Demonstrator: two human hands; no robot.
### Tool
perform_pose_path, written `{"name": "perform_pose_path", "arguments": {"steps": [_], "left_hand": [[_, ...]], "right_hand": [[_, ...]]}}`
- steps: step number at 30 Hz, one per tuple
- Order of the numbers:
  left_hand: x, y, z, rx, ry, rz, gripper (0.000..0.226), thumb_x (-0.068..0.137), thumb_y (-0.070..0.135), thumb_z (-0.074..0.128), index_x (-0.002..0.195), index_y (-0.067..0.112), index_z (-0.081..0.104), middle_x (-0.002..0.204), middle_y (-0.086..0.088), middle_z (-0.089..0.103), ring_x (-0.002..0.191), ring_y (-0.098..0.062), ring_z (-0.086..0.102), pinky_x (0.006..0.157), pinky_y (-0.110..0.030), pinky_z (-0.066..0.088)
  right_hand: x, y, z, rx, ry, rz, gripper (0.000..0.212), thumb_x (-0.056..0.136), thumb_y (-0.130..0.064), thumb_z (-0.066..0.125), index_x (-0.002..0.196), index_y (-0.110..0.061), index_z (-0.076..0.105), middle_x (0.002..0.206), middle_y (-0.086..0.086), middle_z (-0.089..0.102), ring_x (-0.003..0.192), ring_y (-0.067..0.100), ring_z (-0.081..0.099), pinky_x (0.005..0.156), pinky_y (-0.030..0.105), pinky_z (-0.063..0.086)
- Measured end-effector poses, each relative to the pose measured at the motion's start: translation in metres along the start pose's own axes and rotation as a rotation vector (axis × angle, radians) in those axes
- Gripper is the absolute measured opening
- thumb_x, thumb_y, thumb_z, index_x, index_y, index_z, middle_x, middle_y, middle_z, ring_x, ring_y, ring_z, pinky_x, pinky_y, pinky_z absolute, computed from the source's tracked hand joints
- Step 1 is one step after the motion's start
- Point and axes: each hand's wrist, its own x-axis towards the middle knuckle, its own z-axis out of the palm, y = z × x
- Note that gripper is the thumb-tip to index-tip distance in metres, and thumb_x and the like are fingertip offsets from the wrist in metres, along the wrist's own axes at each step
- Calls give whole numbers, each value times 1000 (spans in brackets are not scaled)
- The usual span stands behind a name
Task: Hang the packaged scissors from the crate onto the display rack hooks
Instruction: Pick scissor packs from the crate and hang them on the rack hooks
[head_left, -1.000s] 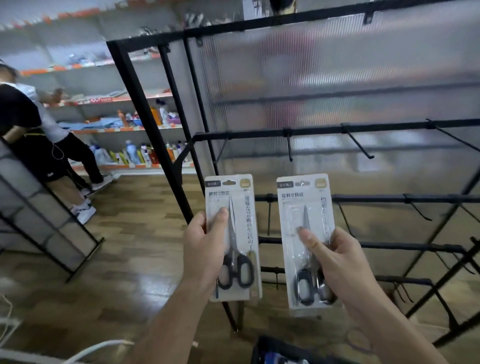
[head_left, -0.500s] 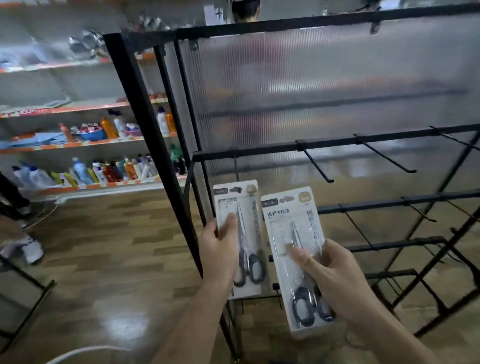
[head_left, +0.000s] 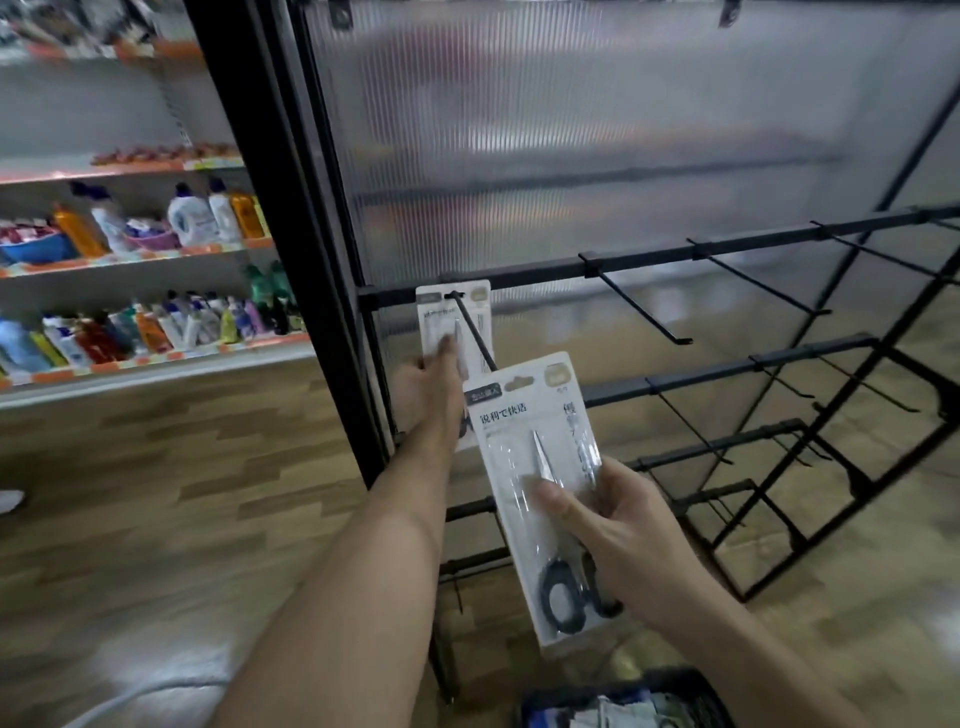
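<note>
your left hand (head_left: 431, 395) pinches the 1st pack (head_left: 453, 319) at the mid-frame hook (head_left: 470, 332), right hand (head_left: 623, 530) grips the 2nd pack (head_left: 524, 457): prob light, stiff card, slick blister, so hold low.

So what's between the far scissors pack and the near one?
In the head view, a black metal hook slants from the far white scissors pack toward the near white scissors pack.

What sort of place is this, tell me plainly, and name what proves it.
Probably a retail shop being stocked. Shelves carry rows of bottles, a black display rack has bare hooks, and the left hand holds a scissors pack at the leftmost hook.
</note>
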Motion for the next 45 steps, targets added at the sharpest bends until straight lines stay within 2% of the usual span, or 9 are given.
{"name": "perform_pose_path", "arguments": {"steps": [8, 14, 17, 21, 25, 31, 35, 40, 45], "left_hand": [[-42, -38, -19, 52, -166, 76, 21, 101, 24, 63, 116, 22, 49, 103, 7, 60, 88, -4, 58, 66, -15, 39], [-55, -81, -41, 74, -279, 36, 35, 99, 42, 60, 130, 32, 45, 121, 4, 66, 105, -13, 66, 93, -41, 57], [-64, -87, -58, 221, -283, 73, 21, 108, 36, 49, 126, 35, 38, 127, 7, 64, 103, -2, 62, 96, -36, 52], [-89, -88, -81, 286, -304, 117, 34, 112, 30, 33, 144, 30, 45, 144, 11, 50, 119, 13, 48, 103, -7, 34], [-115, -81, -92, 256, -325, 110, 33, 111, 19, 39, 102, 50, 45, 109, 30, 49, 94, 35, 43, 80, 7, 28], [-125, -78, -99, 226, -278, 108, 19, 109, 29, 46, 123, 40, 50, 120, 24, 54, 112, 11, 49, 105, -19, 38], [-137, -70, -103, 255, -236, 162, 20, 108, 32, 48, 127, 30, 53, 117, 15, 58, 109, 4, 54, 87, -10, 40], [-141, -69, -101, 194, -127, 173, 20, 107, 36, 49, 124, 27, 56, 116, 11, 63, 111, -4, 59, 89, -17, 43], [-144, -65, -97, 170, -96, 195, 18, 106, 40, 48, 121, 31, 52, 102, 8, 62, 91, -10, 60, 74, -22, 43]], "right_hand": [[16, 10, 15, -30, 77, -12, 23, 93, -34, 70, 106, -16, 68, 94, -5, 78, 86, 14, 76, 69, 32, 62], [31, 13, 21, -116, 137, 55, 41, 89, -46, 73, 99, -8, 62, 86, 3, 74, 64, 9, 71, 50, 24, 51], [45, 9, 28, -166, 78, 71, 38, 93, -49, 69, 94, -12, 60, 68, 1, 69, 47, 12, 61, 40, 28, 44], [73, 9, 34, -270, 59, 68, 36, 95, -56, 62, 107, -23, 61, 93, -4, 73, 74, 9, 68, 57, 25, 56], [109, 11, 37, -255, 52, 77, 31, 95, -55, 62, 102, -26, 68, 99, 0, 76, 99, 29, 72, 90, 53, 59], [146, 7, 37, -227, 37, 32, 34, 93, -50, 68, 106, -18, 73, 96, 1, 79, 97, 34, 74, 87, 53, 61], [125, 11, 34, -195, 42, -40, 25, 96, -44, 67, 110, -25, 59, 101, 3, 71, 77, 13, 71, 64, 30, 59], [66, 30, 19, -13, -62, 14, 37, 90, -43, 70, 121, -25, 59, 113, 9, 69, 95, 25, 74, 82, 44, 63], [36, 18, 9, 58, -72, -89, 26, 95, -24, 70, 120, -23, 66, 105, 0, 77, 94, 17, 75, 72, 32, 62]]}}
